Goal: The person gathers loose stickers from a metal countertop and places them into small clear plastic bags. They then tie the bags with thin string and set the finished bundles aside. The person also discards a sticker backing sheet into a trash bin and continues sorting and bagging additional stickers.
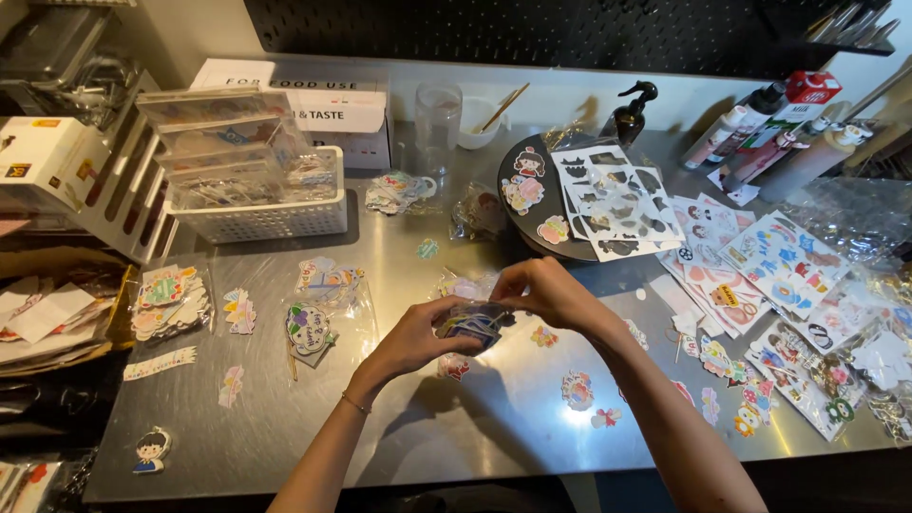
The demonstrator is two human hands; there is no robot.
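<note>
Over the middle of a steel table, both my hands meet on a small clear plastic bag with colourful cut-out stickers inside. My left hand cups the bag from below and the left. My right hand pinches its top edge from the right. Loose cartoon stickers lie on the table just under and beside my hands, and another small sticker sits right below my right hand.
A white basket with clear sleeves stands at the back left. A round black turntable carries stickers and cut sheets. Sticker sheets and bagged stickers cover the right side. Bottles, a pump bottle and a cup line the back.
</note>
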